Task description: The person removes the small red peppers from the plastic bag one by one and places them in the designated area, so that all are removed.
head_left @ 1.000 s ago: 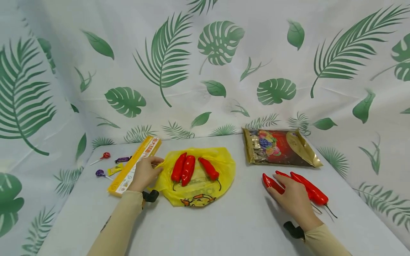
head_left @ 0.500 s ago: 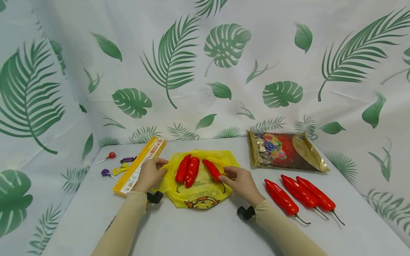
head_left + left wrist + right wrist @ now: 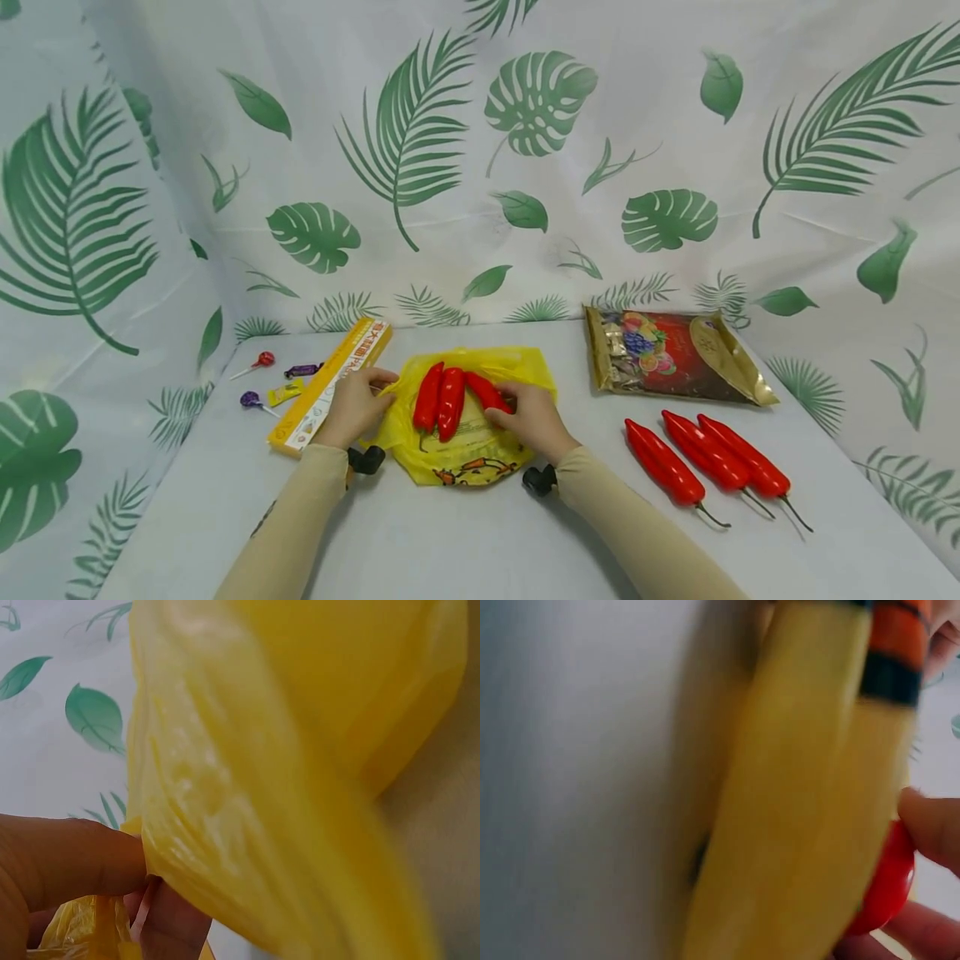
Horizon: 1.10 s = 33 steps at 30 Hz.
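Holding a yellow bag point(image 3: 465, 454) and a red pepper point(image 3: 485, 392).
Head view: left hand point(image 3: 356, 408) pinches the bag's left edge; right hand point(image 3: 534, 421) grips the pepper at the bag's middle, beside two more peppers point(image 3: 450, 406); three others point(image 3: 707, 452) lie right of the bag. Left wrist view: fingers point(image 3: 82, 859) pinch the bag. Right wrist view: fingers hold the pepper beside the bag.
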Available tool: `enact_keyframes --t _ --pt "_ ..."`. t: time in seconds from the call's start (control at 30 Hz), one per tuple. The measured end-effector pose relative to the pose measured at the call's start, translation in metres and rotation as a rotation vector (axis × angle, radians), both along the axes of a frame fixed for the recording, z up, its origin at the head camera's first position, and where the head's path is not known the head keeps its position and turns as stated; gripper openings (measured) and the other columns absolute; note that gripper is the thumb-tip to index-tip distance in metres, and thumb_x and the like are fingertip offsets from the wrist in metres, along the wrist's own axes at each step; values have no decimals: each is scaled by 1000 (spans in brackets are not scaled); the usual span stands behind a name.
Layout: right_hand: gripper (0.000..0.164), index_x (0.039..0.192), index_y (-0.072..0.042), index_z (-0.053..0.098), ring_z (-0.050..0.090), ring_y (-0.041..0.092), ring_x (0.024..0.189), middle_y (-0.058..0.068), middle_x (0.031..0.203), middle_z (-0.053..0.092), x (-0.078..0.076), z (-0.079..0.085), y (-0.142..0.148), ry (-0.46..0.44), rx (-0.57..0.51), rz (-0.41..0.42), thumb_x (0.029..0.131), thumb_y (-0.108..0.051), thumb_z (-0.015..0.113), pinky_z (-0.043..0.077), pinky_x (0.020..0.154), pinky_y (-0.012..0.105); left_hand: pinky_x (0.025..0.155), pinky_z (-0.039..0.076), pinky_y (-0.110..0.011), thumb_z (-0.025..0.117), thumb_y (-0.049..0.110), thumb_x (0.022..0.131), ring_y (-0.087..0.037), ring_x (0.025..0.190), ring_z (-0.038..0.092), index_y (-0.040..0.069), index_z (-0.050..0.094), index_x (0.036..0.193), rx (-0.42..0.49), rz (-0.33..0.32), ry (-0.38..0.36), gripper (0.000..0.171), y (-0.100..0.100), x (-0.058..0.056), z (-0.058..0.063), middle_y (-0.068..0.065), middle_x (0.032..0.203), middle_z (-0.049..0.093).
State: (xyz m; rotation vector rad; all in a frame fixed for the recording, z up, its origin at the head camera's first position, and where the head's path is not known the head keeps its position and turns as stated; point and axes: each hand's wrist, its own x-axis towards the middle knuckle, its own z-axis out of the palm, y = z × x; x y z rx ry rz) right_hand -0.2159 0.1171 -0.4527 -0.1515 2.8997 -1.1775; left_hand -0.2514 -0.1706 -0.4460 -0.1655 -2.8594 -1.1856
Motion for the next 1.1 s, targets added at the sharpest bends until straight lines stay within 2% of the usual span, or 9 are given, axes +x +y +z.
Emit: enact_keyframes --t 0.1,0.2,0.27,0.4,0.5,0.67,0.8,1.0,1.1 --pt "51 135 -5 67 67 24 109 12 131 72 -1 0 -4 -1 33 -14 90 -22 83 59 100 43 99 57 -48 74 6 93 -30 106 68 4 75 120 4 0 -4 27 2 0 1 -16 116 75" --pt "52 135 -5 67 66 26 114 13 134 71 0 3 -6 -18 19 -43 87 -19 84 57 104 46 99 57 -47 74 7 93 -29 106 68 5 75 120 8 2 -9 27 4 -1 2 -15 116 75" --pt "52 134 -5 68 66 26 112 13 133 72 2 5 -6 -31 -5 -66 86 -17 84 58 102 45 99 57 -47 74 7 94 -29 106 68 5 75 120 8 0 -8 27 6 -1 2 -15 116 75" --pt "50 132 -5 70 64 25 103 13 126 73 11 10 1 -33 -27 -94 87 -17 84 60 90 40 99 57 -47 74 7 93 -29 106 68 5 75 119 3 0 -3 26 7 0 2 -15 116 75" --pt "49 133 -8 71 64 24 101 11 125 74 21 13 9 -14 -17 -93 88 -20 84 61 86 38 98 57 -47 74 7 93 -30 106 68 6 76 119 -11 -2 3 26 7 1 5 -16 116 75" --pt "50 136 -11 70 66 25 109 10 132 72 43 18 30 49 -15 -78 89 -21 83 61 95 45 97 58 -48 73 9 93 -31 107 69 6 76 120 -19 2 6 27 2 4 9 -16 117 75" --pt "52 137 -11 69 67 25 106 12 133 72 61 20 53 82 3 -79 89 -22 83 61 93 45 97 58 -48 72 10 93 -31 107 69 6 75 120 -20 11 6 27 -5 5 7 -16 117 75" --pt "50 133 -9 71 67 21 96 13 124 75 89 17 94 100 138 -126 86 -22 85 59 83 38 98 58 -48 73 9 93 -30 107 69 5 75 120 -25 7 10 27 -6 5 4 -17 118 75" --pt "52 132 -8 71 66 24 99 15 126 75 102 16 110 81 204 -153 85 -25 86 59 82 40 98 58 -49 73 8 94 -31 107 69 5 75 121 -30 5 11 27 -5 6 4 -17 118 75"
